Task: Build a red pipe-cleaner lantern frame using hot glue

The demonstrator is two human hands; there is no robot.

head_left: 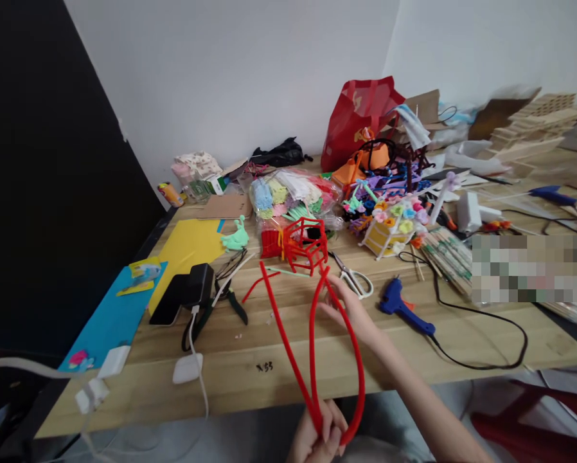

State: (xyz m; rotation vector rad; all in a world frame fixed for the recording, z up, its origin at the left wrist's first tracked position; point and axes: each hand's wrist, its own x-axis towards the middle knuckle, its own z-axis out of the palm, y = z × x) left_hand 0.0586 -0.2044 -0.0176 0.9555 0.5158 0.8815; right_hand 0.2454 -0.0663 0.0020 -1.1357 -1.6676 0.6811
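Observation:
My left hand (pixel 319 432), low in the view near the table's front edge, is closed around red pipe cleaners (pixel 288 341). One rises as a straight length and the others curve into a tall loop. Behind the loop, my right hand (pixel 345 307) reaches over the table with its thumb and fingers apart. A strand of the loop crosses in front of its fingertips, and whether they touch it cannot be made out. Just beyond the fingers stands a red pipe-cleaner frame (pixel 293 247), beside a red bundle (pixel 270 244). White-handled scissors (pixel 358 281) lie right of it.
A blue glue gun (pixel 404 307) with a trailing cord lies at right. Pliers (pixel 235 302), a black device (pixel 199 284) and a white charger (pixel 188 368) are at left. Behind are a green figure (pixel 236 236), bagged pipe cleaners (pixel 288 193), a flower-covered stand (pixel 389 235) and a red bag (pixel 351 122).

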